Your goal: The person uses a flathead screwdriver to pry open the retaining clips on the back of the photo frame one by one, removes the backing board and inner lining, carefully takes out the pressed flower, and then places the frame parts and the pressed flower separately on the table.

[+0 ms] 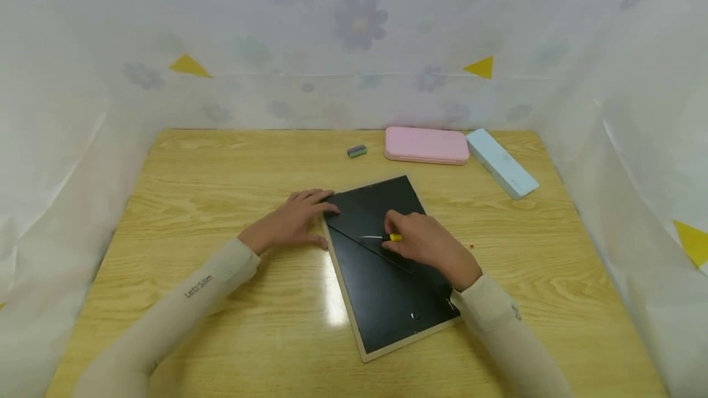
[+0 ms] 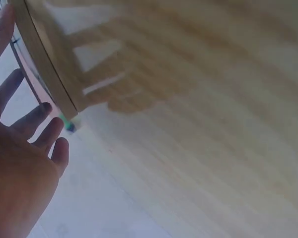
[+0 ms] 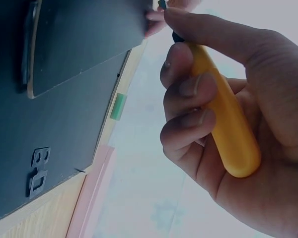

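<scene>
Picture frame [image 1: 346, 301], back up on table [image 1: 260, 330] with black backing [image 1: 381, 300] fitted; apparently unfinished, with yellow-handled tool [image 3: 233, 134] gripped in right hand [image 1: 424, 238] and left hand [image 1: 298, 220] unclenched at the frame's edge.

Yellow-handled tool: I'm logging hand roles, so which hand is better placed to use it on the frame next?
Probably the right hand: it grips the yellow-handled tool, shaft out over the black-backed frame. The left hand, fingers spread at its edge, holds no tool.
</scene>
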A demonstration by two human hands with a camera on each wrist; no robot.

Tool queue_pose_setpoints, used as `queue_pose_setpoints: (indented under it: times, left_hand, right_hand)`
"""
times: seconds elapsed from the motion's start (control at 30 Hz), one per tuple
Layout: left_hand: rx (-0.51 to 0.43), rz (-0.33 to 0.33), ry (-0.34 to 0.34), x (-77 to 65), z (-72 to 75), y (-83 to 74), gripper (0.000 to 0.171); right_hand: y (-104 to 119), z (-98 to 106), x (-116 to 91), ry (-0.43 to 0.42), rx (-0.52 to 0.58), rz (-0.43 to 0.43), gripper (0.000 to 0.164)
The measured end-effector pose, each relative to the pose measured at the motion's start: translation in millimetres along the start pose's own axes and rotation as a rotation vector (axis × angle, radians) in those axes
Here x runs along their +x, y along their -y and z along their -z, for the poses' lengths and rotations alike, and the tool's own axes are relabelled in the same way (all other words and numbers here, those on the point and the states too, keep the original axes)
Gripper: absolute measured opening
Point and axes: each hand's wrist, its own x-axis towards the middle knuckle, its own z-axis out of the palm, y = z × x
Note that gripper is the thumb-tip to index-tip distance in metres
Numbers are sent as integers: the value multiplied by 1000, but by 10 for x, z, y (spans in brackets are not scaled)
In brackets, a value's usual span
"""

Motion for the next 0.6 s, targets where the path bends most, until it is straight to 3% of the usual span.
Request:
queue_pose_setpoints:
  times: [0.17,0.33,0.47,0.6]
  left_hand:
    - [-10,25,7,49,95,46,77]
    - [-9,41,58,95,148,69,79]
    - [-52,60,67,123,160,55,82]
    - [-136,87,33,130,142,36,97]
  right_hand:
    - [-12,-7,-12,-9,6,14,27]
    - [-17,-8,-25,-15,15,29,27]
    - [-18,-14,-30,-16,22,31,27]
    - [-23,-11,-38,-17,30,33,27]
